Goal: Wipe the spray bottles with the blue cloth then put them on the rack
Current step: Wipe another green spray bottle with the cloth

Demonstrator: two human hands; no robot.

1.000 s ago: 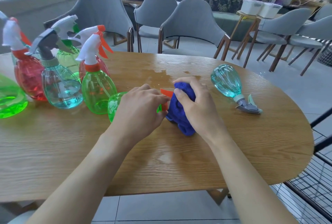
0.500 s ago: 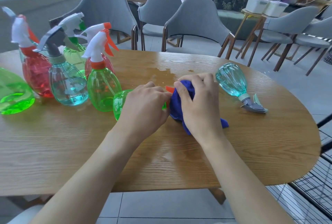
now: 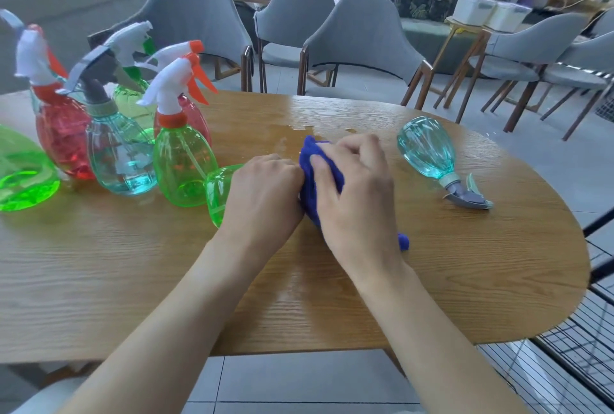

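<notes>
A green spray bottle [image 3: 217,192] lies on its side in the middle of the wooden table [image 3: 465,274]. My left hand [image 3: 262,196] grips its body and hides most of it. My right hand [image 3: 352,194] presses the blue cloth [image 3: 312,177] around the bottle's spray head, which is hidden. A teal bottle [image 3: 427,153] with a grey trigger lies on its side to the right. Several upright bottles stand at the left: a green one [image 3: 182,161], a teal one [image 3: 121,154] and a red one [image 3: 63,138].
A black wire rack [image 3: 591,340] shows at the table's right edge. Another green bottle [image 3: 23,174] lies at the far left. A wet patch [image 3: 299,129] shines on the table behind my hands. Grey chairs [image 3: 362,45] stand beyond the table.
My right hand has shifted the blue cloth over the bottle's spray head, so the orange trigger seen earlier is now covered. A cloth corner now sticks out below my right wrist.
</notes>
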